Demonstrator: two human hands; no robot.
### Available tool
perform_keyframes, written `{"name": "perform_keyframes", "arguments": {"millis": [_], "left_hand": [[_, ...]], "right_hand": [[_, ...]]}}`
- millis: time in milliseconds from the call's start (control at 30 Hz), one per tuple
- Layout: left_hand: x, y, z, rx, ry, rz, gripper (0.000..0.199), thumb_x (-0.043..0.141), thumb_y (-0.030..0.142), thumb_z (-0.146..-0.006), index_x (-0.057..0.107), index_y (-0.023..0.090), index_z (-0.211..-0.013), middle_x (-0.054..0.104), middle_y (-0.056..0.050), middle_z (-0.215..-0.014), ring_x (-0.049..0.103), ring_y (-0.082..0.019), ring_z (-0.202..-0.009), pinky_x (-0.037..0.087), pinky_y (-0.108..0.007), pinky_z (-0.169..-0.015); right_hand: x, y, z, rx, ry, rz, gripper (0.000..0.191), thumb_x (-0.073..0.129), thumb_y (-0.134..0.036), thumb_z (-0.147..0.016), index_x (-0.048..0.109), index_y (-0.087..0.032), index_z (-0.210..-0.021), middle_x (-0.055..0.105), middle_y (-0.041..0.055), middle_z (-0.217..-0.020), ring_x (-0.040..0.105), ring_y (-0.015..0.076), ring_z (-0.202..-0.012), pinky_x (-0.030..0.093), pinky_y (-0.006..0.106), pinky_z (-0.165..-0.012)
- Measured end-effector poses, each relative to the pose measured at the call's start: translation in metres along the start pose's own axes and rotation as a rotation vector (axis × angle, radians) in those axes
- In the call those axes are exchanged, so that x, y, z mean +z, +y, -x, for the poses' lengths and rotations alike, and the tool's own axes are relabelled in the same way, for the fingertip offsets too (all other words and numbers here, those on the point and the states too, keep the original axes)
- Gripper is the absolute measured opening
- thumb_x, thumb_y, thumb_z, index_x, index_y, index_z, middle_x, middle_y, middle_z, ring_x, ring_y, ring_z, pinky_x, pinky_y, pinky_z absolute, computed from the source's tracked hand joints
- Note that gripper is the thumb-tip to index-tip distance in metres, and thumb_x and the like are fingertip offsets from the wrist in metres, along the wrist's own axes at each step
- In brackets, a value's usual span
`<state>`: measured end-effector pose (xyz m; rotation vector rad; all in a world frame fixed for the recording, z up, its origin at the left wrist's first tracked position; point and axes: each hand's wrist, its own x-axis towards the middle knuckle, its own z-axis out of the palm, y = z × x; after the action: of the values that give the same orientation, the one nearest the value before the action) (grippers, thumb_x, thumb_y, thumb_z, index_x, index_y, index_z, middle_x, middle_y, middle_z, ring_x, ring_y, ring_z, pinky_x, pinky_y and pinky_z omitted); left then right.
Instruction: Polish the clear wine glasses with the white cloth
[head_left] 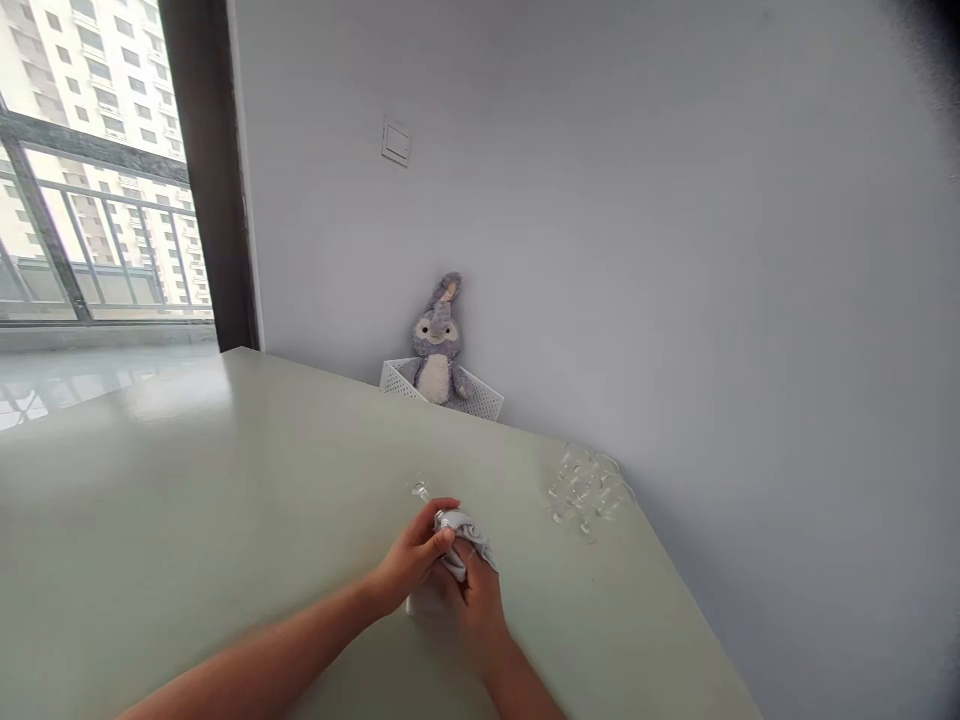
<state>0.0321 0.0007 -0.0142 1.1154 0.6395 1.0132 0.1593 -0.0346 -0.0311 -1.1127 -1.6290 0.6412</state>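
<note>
My left hand is closed around the bowl of a clear stemmed glass. Its stem and foot point away from me, up and to the left. A whitish cloth is bunched at the bowl, and my right hand grips it with fingers pushed into the folds. Both hands meet over the pale green table, and the bowl itself is mostly hidden by them and the cloth. Below the hands is a pale, blurred shape that I cannot make out.
Several clear stemmed glasses lie together near the table's right edge, close to the wall. Against the wall, a grey plush toy sits in a white perforated basket. The table reaches left toward a window and railing.
</note>
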Motion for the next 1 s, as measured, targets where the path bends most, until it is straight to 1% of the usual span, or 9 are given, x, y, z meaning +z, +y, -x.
{"name": "perform_keyframes", "arguments": {"millis": [67,167,233,333,467,633,733,867,1000], "left_hand": [[-0.003,0.001,-0.001,-0.001,-0.028,-0.07,0.044,0.054,0.04,-0.077,0.045,0.024,-0.116,0.056,-0.001,-0.086,0.053,-0.015,-0.08,0.042,-0.026,-0.072],[-0.01,0.008,-0.005,0.007,-0.082,-0.136,0.045,0.05,0.041,-0.079,0.045,0.025,-0.121,0.058,-0.003,-0.092,0.053,-0.017,-0.087,0.041,-0.031,-0.08],[-0.016,0.015,-0.007,0.067,-0.114,-0.159,0.045,0.051,0.039,-0.079,0.046,0.026,-0.122,0.057,-0.006,-0.105,0.049,-0.02,-0.1,0.036,-0.035,-0.09],[-0.021,0.023,-0.007,0.139,-0.173,-0.148,0.044,0.057,0.034,-0.076,0.052,0.026,-0.118,0.05,-0.008,-0.122,0.043,-0.023,-0.111,0.03,-0.038,-0.096],[-0.019,0.024,-0.008,0.078,-0.155,-0.005,0.048,0.059,0.034,-0.075,0.048,0.027,-0.121,0.054,-0.009,-0.118,0.053,-0.022,-0.098,0.039,-0.039,-0.087],[-0.02,0.02,-0.013,-0.13,-0.082,-0.121,0.048,0.054,0.046,-0.075,0.055,0.016,-0.113,0.062,-0.004,-0.072,0.058,-0.015,-0.064,0.048,-0.032,-0.062],[-0.022,0.025,-0.013,-0.076,-0.067,-0.221,0.043,0.052,0.047,-0.075,0.061,0.014,-0.102,0.061,-0.005,-0.072,0.057,-0.016,-0.067,0.048,-0.031,-0.064],[-0.019,0.031,-0.008,0.037,-0.208,-0.119,0.047,0.06,0.033,-0.074,0.051,0.022,-0.118,0.061,-0.006,-0.092,0.055,-0.017,-0.088,0.042,-0.034,-0.083],[-0.018,0.023,-0.009,0.03,-0.203,-0.026,0.048,0.065,0.029,-0.069,0.054,0.021,-0.115,0.059,-0.008,-0.101,0.055,-0.018,-0.088,0.042,-0.036,-0.084]], "right_hand": [[0.0,0.0,-0.002,0.022,-0.018,-0.03,0.032,0.056,-0.033,-0.076,0.06,-0.023,-0.106,0.064,0.0072,-0.093,0.058,0.0222,-0.092,0.047,0.032,-0.077],[0.0,-0.003,-0.006,0.284,-0.024,-0.327,0.033,0.058,-0.039,-0.074,0.061,-0.02,-0.101,0.063,0.0036,-0.064,0.062,0.0189,-0.063,0.048,0.026,-0.051],[0.0,-0.006,-0.009,0.507,0.0,-0.65,0.033,0.058,-0.044,-0.073,0.061,-0.018,-0.093,0.057,-0.0012,-0.049,0.054,0.0139,-0.04,0.038,0.02,-0.034],[0.001,-0.013,-0.008,0.67,0.055,-1.007,0.031,0.058,-0.047,-0.072,0.058,-0.016,-0.074,0.05,-0.0041,-0.04,0.043,0.008,-0.03,0.031,0.016,-0.03],[0.007,-0.02,0.001,0.52,0.045,-0.762,0.033,0.058,-0.045,-0.074,0.06,-0.014,-0.086,0.059,0.0003,-0.05,0.053,0.0119,-0.041,0.04,0.021,-0.039],[0.007,-0.025,0.006,0.222,0.032,-0.228,0.028,0.063,-0.039,-0.07,0.065,-0.02,-0.091,0.066,0.007,-0.081,0.061,0.0201,-0.074,0.048,0.03,-0.066],[0.002,-0.025,0.0,0.402,0.008,-0.444,0.031,0.062,-0.043,-0.07,0.063,-0.018,-0.089,0.065,0.0044,-0.066,0.06,0.0171,-0.054,0.046,0.028,-0.05],[-0.003,-0.026,-0.005,0.689,0.125,-0.959,0.028,0.064,-0.043,-0.069,0.06,-0.016,-0.073,0.057,-0.0009,-0.052,0.053,0.0107,-0.042,0.041,0.02,-0.041],[0.003,-0.026,0.002,0.631,0.133,-0.837,0.028,0.062,-0.043,-0.071,0.061,-0.016,-0.079,0.058,-0.0004,-0.052,0.054,0.0128,-0.044,0.043,0.023,-0.043]]}}
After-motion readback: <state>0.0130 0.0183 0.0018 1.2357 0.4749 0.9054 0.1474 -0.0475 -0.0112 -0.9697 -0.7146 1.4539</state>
